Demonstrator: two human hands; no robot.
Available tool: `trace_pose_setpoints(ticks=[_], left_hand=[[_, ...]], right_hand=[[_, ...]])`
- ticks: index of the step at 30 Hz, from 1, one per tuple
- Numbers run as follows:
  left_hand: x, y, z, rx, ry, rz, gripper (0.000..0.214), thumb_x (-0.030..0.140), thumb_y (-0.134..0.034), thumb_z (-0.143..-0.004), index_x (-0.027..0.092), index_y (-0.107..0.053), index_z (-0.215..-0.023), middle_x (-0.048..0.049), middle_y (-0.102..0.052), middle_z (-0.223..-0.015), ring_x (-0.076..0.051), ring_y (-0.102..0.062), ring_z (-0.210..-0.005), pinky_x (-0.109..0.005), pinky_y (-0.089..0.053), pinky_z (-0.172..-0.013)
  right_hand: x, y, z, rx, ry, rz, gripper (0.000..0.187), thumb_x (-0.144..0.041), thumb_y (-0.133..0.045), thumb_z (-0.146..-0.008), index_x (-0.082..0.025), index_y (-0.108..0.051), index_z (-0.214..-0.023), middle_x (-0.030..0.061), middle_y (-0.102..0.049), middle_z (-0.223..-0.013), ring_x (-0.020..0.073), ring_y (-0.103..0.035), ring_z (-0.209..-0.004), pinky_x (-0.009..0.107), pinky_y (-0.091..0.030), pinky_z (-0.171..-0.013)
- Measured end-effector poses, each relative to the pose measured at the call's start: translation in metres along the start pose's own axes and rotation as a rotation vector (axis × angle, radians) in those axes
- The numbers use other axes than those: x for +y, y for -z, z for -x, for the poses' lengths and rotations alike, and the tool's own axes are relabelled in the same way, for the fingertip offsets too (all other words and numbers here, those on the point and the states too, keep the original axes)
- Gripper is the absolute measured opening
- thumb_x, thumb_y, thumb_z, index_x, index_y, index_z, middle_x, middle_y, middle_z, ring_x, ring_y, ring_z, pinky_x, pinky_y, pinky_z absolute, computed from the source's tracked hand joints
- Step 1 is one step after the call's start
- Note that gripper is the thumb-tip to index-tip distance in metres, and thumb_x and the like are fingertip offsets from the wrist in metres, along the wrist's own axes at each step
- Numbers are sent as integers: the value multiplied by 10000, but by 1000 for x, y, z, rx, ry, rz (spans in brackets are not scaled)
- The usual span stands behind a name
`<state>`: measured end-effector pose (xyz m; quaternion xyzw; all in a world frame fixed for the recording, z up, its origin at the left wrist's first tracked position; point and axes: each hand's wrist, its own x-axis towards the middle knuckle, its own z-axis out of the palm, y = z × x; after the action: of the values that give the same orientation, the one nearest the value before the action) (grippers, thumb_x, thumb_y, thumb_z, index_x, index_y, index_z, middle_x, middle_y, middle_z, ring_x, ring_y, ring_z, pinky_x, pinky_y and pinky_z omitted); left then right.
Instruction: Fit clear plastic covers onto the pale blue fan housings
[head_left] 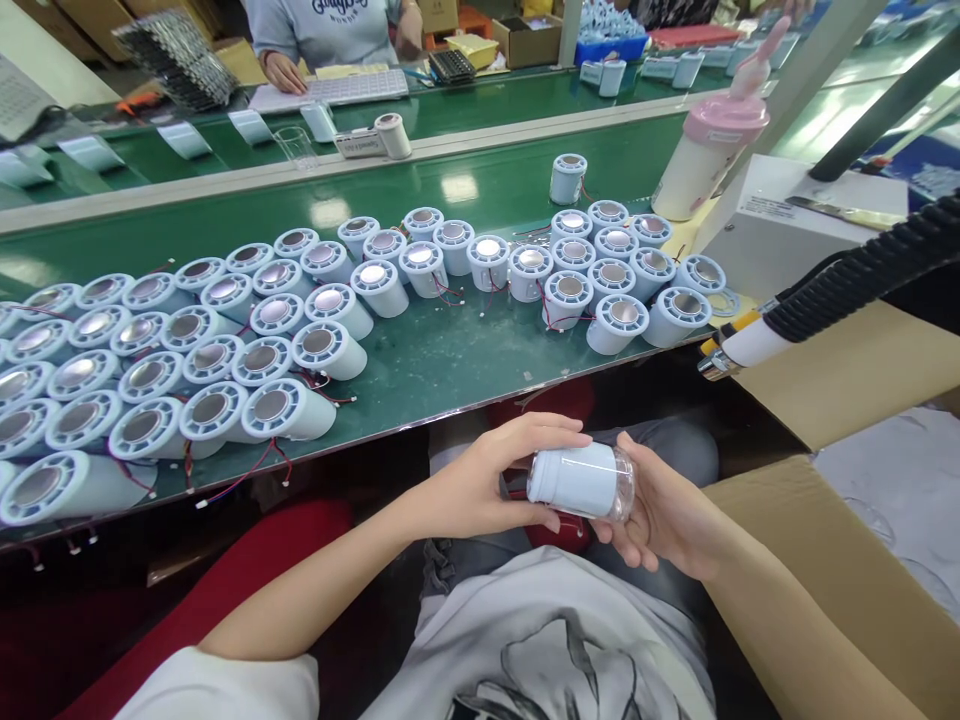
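Observation:
Over my lap I hold a light blue cylindrical housing [574, 478] tilted on its side, with a clear plastic cup [624, 485] around its right end. My left hand [510, 475] is closed on the blue end, thumb below and fingers above. The clear end lies in the curled fingers of my right hand [664, 505]. Beyond my hands, on the green bench, stand many similar blue housings [619, 318] with round silvery centres. Thin red and dark wires with small white plugs trail from several of them.
The bench [420, 350] has its near edge just beyond my hands. At right are a black ribbed hose [862, 270], a pink-topped bottle [705, 145] and an open cardboard box [840, 560] with clear plastic pieces. Across the belt sits a co-worker [322, 40].

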<state>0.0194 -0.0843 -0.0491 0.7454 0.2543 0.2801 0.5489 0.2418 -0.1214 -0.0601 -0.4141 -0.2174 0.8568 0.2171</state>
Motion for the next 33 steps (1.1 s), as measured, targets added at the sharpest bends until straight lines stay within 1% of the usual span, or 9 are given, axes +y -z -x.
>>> trace_pose_setpoints(ticks=[4, 6, 8, 10, 12, 20, 28, 31, 33], left_hand=[[10, -4, 3, 33, 106, 64, 550, 281, -760, -771, 240, -546, -1276, -116, -544, -1320, -263, -546, -1212, -346, -521, -934], [14, -6, 5, 45, 186, 117, 570, 295, -752, -779, 242, -518, -1296, -107, -538, -1320, -247, -566, -1172, -332, -532, -912], [16, -8, 6, 50, 258, 181, 596, 319, -745, -787, 248, -490, -1321, -104, -529, -1335, -240, -583, -1141, -339, -535, -913], [16, -8, 6, 48, 307, 222, 618, 347, -729, -802, 250, -463, -1351, -108, -529, -1337, -240, -596, -1113, -343, -540, -898], [15, -7, 6, 29, 336, 241, 630, 380, -699, -826, 245, -437, -1382, -113, -553, -1302, -237, -616, -1059, -339, -549, -856], [20, 1, 6, -63, 248, 210, 720, 273, -764, -772, 309, -450, -1419, -87, -452, -1470, -272, -478, -1308, -375, -465, -1039], [3, -3, 1, -92, 423, 527, 796, 192, -766, -746, 274, -400, -1449, -86, -592, -1327, -218, -618, -1112, -345, -506, -943], [-4, 2, -1, -70, 586, 537, 634, 316, -719, -788, 242, -484, -1372, -63, -676, -1151, -113, -642, -720, -235, -527, -700], [-16, 10, -11, -4, 708, 400, 610, 433, -716, -753, 237, -541, -1304, -19, -713, -947, -65, -509, -503, -165, -402, -469]], right_hand=[[4, 1, 1, 51, 39, 146, 663, -630, -223, -960, -129, -621, -786, 33, -602, -526, 82, -524, -333, 135, -365, -288], [9, 4, 2, 213, 266, 356, 430, -507, -376, -968, -148, -609, -922, 43, -655, -647, 115, -593, -433, 175, -451, -357], [14, 8, 4, 369, 613, 645, 250, -295, -526, -929, -206, -548, -1162, 95, -699, -1020, 184, -705, -775, 265, -588, -598], [18, 12, 6, 371, 942, 930, 498, -118, -577, -876, -304, -462, -1324, 93, -519, -1406, 241, -593, -1185, 395, -547, -932], [20, 13, 8, 278, 1109, 1081, 622, -33, -591, -849, -381, -465, -1350, 37, -410, -1513, 259, -445, -1351, 464, -431, -1084], [19, 8, 12, 35, 617, 364, 473, -281, -702, -869, -430, -570, -1298, -3, -680, -1213, 182, -686, -1002, 255, -589, -805], [21, 11, -1, 168, 515, 390, 564, -397, -812, -737, -289, -642, -1264, 54, -713, -1120, 233, -683, -953, 348, -579, -840], [19, 7, -3, 113, 453, 426, 591, -503, -680, -830, -263, -556, -1356, 70, -716, -1073, 216, -708, -846, 340, -611, -698], [10, 19, 2, 240, 470, 635, 502, -509, -572, -899, -283, -565, -1347, 46, -731, -1026, 182, -710, -760, 309, -606, -643]])
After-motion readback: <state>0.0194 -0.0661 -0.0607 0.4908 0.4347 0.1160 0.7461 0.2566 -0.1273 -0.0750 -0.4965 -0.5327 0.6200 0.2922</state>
